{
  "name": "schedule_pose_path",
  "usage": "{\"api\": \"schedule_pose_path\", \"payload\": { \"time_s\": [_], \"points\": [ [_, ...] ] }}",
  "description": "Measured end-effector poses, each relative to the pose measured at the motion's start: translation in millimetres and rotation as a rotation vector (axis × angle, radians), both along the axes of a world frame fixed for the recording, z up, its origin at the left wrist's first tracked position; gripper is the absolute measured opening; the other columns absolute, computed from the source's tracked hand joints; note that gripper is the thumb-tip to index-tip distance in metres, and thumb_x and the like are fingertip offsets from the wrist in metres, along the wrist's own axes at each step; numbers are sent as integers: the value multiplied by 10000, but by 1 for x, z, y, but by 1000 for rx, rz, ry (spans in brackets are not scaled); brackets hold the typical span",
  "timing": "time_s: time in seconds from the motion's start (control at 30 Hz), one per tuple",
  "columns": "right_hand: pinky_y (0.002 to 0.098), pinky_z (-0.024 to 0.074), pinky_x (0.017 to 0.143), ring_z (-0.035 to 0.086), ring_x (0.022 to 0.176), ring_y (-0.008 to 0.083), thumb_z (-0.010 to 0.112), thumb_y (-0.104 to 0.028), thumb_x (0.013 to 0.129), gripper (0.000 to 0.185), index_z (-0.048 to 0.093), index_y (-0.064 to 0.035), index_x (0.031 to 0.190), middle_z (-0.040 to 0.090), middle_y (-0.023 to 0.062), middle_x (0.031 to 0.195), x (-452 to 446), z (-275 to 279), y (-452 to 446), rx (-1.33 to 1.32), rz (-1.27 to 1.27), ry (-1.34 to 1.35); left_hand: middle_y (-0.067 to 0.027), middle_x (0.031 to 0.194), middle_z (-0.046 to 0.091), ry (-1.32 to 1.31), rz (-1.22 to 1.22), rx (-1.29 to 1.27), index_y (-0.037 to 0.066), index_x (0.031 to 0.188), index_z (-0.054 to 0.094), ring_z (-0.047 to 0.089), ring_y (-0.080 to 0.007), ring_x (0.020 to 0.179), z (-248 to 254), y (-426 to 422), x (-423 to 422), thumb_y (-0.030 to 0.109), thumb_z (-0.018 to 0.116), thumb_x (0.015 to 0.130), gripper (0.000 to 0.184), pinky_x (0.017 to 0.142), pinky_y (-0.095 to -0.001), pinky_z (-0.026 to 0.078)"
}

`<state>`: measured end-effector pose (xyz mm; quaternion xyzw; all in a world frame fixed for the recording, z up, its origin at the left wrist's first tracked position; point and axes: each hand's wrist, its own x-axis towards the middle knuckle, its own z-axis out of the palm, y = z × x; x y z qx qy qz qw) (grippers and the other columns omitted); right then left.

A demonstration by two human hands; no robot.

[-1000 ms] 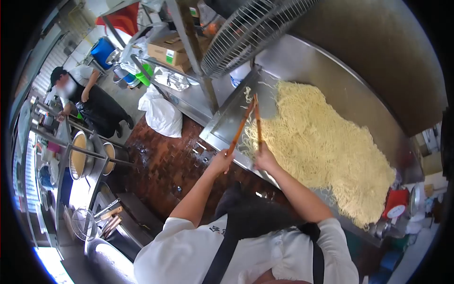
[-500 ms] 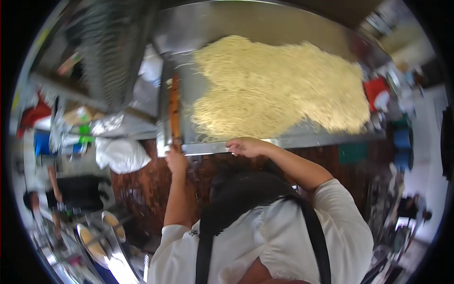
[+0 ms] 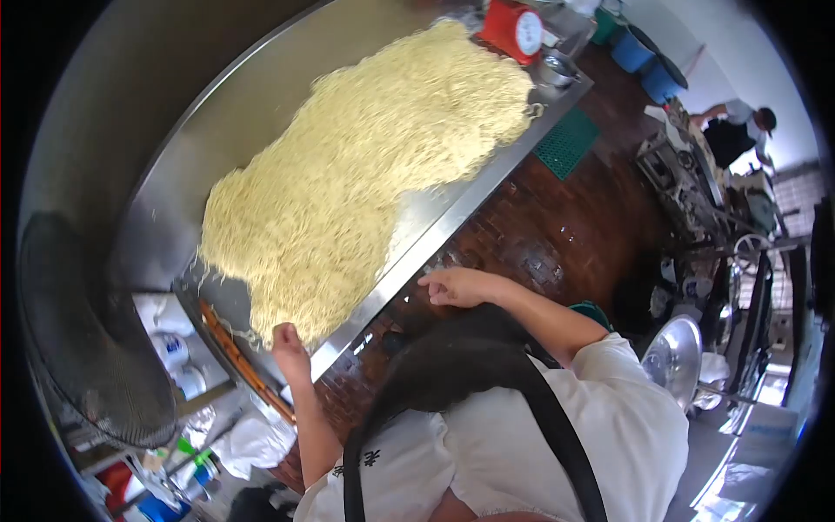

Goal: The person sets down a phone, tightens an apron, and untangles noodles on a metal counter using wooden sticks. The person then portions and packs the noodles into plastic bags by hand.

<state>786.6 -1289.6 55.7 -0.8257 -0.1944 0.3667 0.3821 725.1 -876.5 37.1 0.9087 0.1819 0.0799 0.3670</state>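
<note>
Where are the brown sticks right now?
In the head view, the brown sticks lie at lower left, along the end edge of the metal tray, beyond the noodles and left of the left hand.

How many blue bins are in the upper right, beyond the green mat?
2: one blue bin near the green container, and a second blue bin lower and to the right. More may be hidden.

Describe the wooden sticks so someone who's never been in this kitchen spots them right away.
Find the big metal table spread with pale noodles. At the end by the dark grey fan, long brown sticks lie along the edge, near the person's left hand. They stand apart as slim, straight and brown, beside tangled pale strands and bare grey metal.
</note>
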Motion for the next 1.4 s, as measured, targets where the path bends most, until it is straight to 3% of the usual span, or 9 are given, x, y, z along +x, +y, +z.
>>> {"api": "schedule_pose_path", "payload": {
  "time_s": [0.13, 0.17, 0.2, 0.43, 0.5, 0.83, 1.03, 1.13, 1.4],
  "points": [
    [383, 524, 826, 672, 948, 293, 633, -237, 941, 503, 522, -50, 1394, 699, 148, 1001, -5, 3, -99, 59, -123, -30, -140, 645, 547, 133, -365, -135, 2, 873, 617, 504, -209, 595, 4, -136, 68, 252, 548, 1025, 301, 590, -383, 434],
    [368, 519, 839, 667, 951, 278, 628, -226, 955, 486, 523, -43, 1393, 691, 133, 1006, -5, 4, -129, 58, -140, -35, -15, 551, 464, 71, -522, -83, 45, 759, 535, 444, -110, 495, -23, -161, 80, 328, 494, 1052, 408, 484, -317, 381],
    [353, 514, 853, 662, 954, 262, 622, -215, 969, 469, 523, -36, 1392, 683, 118, 1012, -4, 5, -158, 60, -156, -36, -20, 551, 476, 221, -547, -209, 48, 738, 521, 467, -129, 508, -5, -207, 89, 354, 470, 1055, 443, 500, -323, 393],
    [358, 517, 878, 667, 959, 247, 635, -178, 960, 452, 544, -36, 1379, 694, 121, 1055, -9, 47, -346, 76, -507, -152, -67, 802, 599, 184, -906, -290, 6, 1069, 584, 563, -169, 692, 36, -450, 142, 82, 548, 995, 113, 702, -315, 506],
    [403, 519, 887, 660, 1007, 311, 637, -223, 955, 470, 536, -61, 1385, 690, 154, 1091, -3, 43, -377, 136, -567, -152, -59, 903, 624, 208, -981, -340, 18, 1256, 569, 592, -161, 769, 34, -488, 159, -4, 609, 944, 316, 737, -300, 512],
    [440, 511, 904, 641, 1052, 364, 637, -244, 944, 484, 534, -33, 1367, 675, 171, 1082, 92, 57, -490, 82, -488, -207, -89, 887, 650, 321, -1185, -323, 0, 1234, 583, 638, -180, 776, -2, -635, 278, 52, 646, 927, 318, 744, -305, 530],
    [406, 515, 914, 645, 1045, 344, 644, -230, 937, 489, 541, -28, 1371, 680, 158, 1113, 119, 71, -585, -101, -696, -251, -108, 886, 669, 330, -1327, -367, 11, 1218, 593, 656, -216, 778, -3, -763, 379, 89, 647, 930, 304, 742, -324, 529],
    [390, 518, 922, 650, 1048, 326, 662, -214, 931, 478, 558, -27, 1358, 683, 157, 1124, 120, 85, -633, -2, -956, -98, -80, 899, 646, 311, -1588, -277, 2, 1245, 576, 629, -178, 763, 14, -841, 424, 115, 640, 947, 324, 741, -305, 521],
    [354, 538, 871, 676, 990, 251, 701, -138, 906, 458, 581, -39, 1337, 691, 142, 1139, 139, 66, -768, 47, -1182, -64, -141, 1008, 671, 61, -1859, -206, 41, 1219, 604, 672, -309, 929, 38, -1046, 481, 165, 641, 931, 316, 831, -399, 533]
  ]
}}
